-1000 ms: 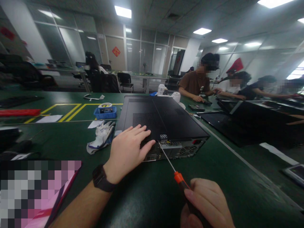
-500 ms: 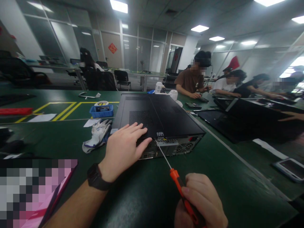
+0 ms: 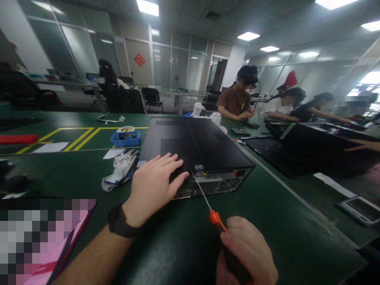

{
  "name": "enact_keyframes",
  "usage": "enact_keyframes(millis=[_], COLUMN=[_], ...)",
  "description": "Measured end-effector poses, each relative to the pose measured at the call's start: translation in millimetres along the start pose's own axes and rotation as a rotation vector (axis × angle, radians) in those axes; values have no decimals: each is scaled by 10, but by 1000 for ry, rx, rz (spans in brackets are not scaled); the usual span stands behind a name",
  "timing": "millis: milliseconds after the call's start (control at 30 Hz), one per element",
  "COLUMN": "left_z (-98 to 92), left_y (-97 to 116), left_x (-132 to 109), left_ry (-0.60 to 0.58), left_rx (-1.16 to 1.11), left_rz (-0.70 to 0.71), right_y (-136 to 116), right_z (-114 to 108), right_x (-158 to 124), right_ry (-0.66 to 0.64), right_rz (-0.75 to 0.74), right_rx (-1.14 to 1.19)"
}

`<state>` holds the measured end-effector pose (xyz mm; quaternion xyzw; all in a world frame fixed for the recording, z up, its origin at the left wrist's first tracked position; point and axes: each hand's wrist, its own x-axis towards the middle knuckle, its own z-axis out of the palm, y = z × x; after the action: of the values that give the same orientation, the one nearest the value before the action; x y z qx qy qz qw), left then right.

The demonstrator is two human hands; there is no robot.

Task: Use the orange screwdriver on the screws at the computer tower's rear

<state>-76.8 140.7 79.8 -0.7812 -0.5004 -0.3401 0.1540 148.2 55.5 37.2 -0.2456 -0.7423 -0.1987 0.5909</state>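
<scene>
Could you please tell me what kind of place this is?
Probably an electronics workroom in an office: a black, boxy computer case, an orange and black screwdriver in the right hand, and framed glass partitions in the background suggest it.

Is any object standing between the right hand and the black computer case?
Only the screwdriver, held in the right hand, spans the gap to the black computer case; nothing else visible stands in the way.
</scene>
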Motion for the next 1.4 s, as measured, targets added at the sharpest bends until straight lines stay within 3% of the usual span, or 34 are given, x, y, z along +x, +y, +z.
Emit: enact_keyframes(millis=[167,400,833,1067,1400], left_z=[-1,-2,23,0,28], left_y=[3,-2,-17,-1,-8], left_x=[-2,-7,-14,-2,-19], left_ry=[4,-7,-9,-15,-4], left_rx=[4,-2,8,11,27], left_rz=[-1,-11,-3,1,11], right_y=[-73,-22,18,63,78], right_z=[-14,-88,-26,-69,44], right_x=[32,108,44,6,-46], right_ry=[-21,-62,-35,-133,71], right_rz=[124,-2,-35,-38,-24], right_rx=[-44,-32,-22,22,-10])
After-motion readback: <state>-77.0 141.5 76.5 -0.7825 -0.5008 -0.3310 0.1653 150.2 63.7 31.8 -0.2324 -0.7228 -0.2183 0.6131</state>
